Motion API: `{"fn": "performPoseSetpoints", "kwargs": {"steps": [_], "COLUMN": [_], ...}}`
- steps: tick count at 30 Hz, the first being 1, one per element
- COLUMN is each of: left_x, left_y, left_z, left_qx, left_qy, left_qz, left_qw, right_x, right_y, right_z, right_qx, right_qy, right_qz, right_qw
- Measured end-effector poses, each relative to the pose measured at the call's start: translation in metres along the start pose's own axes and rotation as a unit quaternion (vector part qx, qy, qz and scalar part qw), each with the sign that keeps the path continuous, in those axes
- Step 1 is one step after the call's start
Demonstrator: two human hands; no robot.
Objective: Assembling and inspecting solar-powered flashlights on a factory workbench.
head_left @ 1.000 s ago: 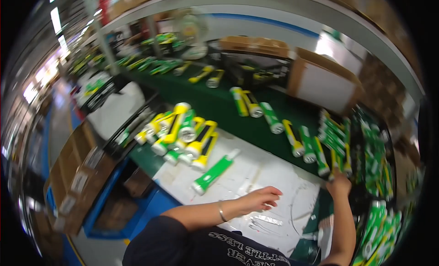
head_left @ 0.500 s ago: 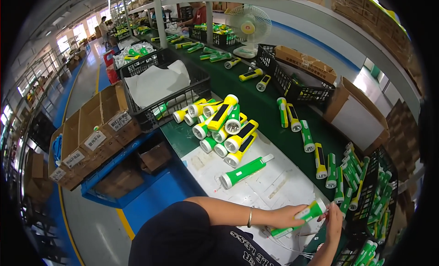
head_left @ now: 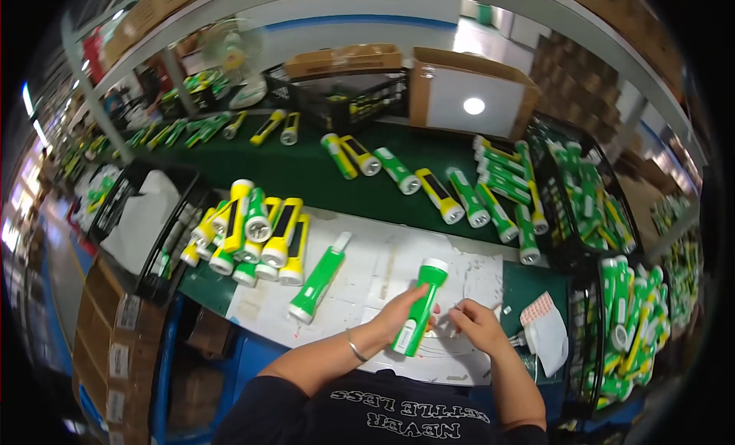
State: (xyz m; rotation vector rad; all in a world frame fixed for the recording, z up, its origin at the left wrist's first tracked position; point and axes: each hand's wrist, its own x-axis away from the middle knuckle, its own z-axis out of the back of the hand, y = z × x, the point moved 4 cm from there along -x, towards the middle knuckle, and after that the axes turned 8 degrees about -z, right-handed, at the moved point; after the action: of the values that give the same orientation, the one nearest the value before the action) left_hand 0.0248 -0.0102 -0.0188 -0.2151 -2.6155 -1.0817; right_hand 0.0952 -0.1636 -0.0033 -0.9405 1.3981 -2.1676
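Observation:
My left hand (head_left: 400, 313) is wrapped round a green flashlight (head_left: 433, 280) with a white head. Its head points away from me, and a label shows near its tail. Just right of it, my right hand (head_left: 476, 322) has its fingers pinched together; what they hold, if anything, cannot be made out. Thin white cables (head_left: 450, 351) lie on the white work surface under my hands. Another green flashlight (head_left: 318, 284) with a clear tab at its far end lies to the left. Past it, yellow and green flashlights are stacked in a pile (head_left: 264, 234).
A dark green belt (head_left: 253, 169) runs behind, carrying several flashlights. Black crates of flashlights (head_left: 588, 353) stand at the right, beside a white pouch (head_left: 545, 334). A round light spot falls on a white sheet (head_left: 452, 101) in a carton. Another crate (head_left: 142, 288) stands left.
The view has swung right. The held flashlight has turned to point away from me, and my right hand has come off its head end. A bright spot now shows on the white sheet.

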Motion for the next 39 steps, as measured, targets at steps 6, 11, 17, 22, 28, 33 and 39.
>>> {"fn": "performPoseSetpoints", "kwargs": {"steps": [6, 11, 17, 22, 28, 33, 39], "left_x": [0.002, -0.005, -0.003, -0.002, -0.002, -0.008, -0.026], "left_y": [-0.009, -0.009, 0.007, 0.006, -0.011, -0.011, -0.013], "left_z": [-0.01, -0.004, -0.008, -0.005, -0.005, -0.016, -0.016], "left_qx": [0.027, 0.033, 0.017, -0.047, -0.009, 0.081, 0.196], "left_qy": [-0.008, 0.006, -0.003, 0.001, 0.032, -0.079, -0.164], "left_qz": [0.007, -0.012, -0.062, -0.098, -0.098, -0.029, 0.07], "left_qw": [1.0, 0.999, 0.998, 0.994, 0.995, 0.993, 0.964], "right_x": [0.026, 0.031, 0.036, 0.034, 0.022, 0.037, 0.063], "right_y": [-0.014, -0.038, -0.067, -0.069, 0.008, 0.016, 0.005], "right_z": [-0.007, -0.016, -0.031, -0.035, -0.052, -0.075, -0.096], "right_qx": [0.108, 0.235, 0.379, 0.408, -0.131, -0.307, -0.524], "right_qy": [0.054, 0.101, 0.175, 0.181, -0.086, -0.079, -0.321], "right_qz": [0.041, 0.168, 0.262, 0.258, -0.071, -0.14, -0.137], "right_qw": [0.992, 0.952, 0.87, 0.857, 0.985, 0.938, 0.777]}}
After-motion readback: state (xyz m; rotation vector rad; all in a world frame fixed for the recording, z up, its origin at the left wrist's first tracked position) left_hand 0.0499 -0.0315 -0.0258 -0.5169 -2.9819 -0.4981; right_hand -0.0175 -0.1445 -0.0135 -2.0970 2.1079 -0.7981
